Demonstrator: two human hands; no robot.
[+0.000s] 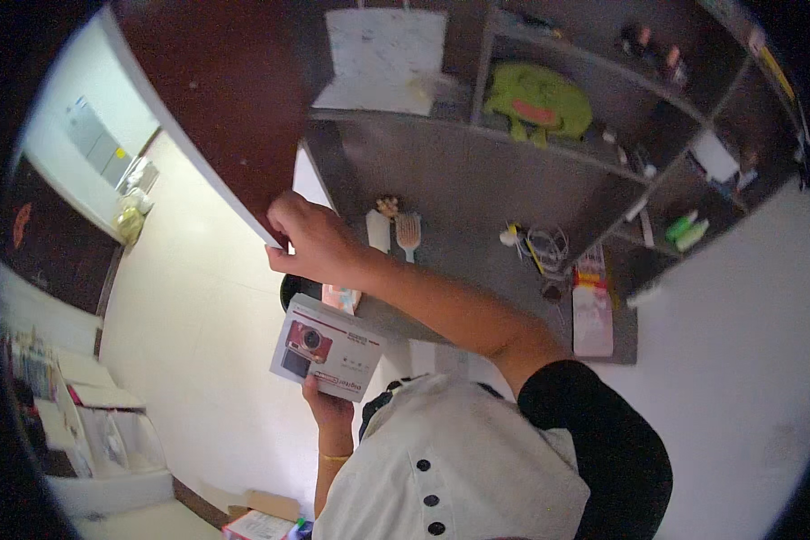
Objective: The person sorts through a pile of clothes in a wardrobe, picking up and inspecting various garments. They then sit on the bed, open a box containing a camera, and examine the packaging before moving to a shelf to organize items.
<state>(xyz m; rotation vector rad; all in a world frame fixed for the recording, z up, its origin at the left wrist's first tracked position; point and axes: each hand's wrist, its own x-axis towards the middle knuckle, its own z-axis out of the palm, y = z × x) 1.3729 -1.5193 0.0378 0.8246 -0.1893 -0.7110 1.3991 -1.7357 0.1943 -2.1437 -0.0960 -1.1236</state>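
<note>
My left hand point(331, 403) holds a white camera box point(355, 358) from below, its thumb on the front. The printed face shows a red camera and looks upside down from here. My right arm reaches across to the left, and my right hand point(313, 238) pinches the lower corner of a dark red-brown door panel point(229, 108) with a pale edge. The panel stands open above the box, at the upper left. Right behind the box are a pink patterned packet point(340, 298) and part of a black round bin point(295, 286).
A dark desk point(477, 297) holds a hairbrush point(408, 231), coiled cables point(547, 245) and a pink-white package point(592, 319). Shelves above carry a green plush point(538, 99) and a white paper bag point(385, 49). An open carton point(265, 520) lies at the bottom; bookshelves point(108, 423) stand left.
</note>
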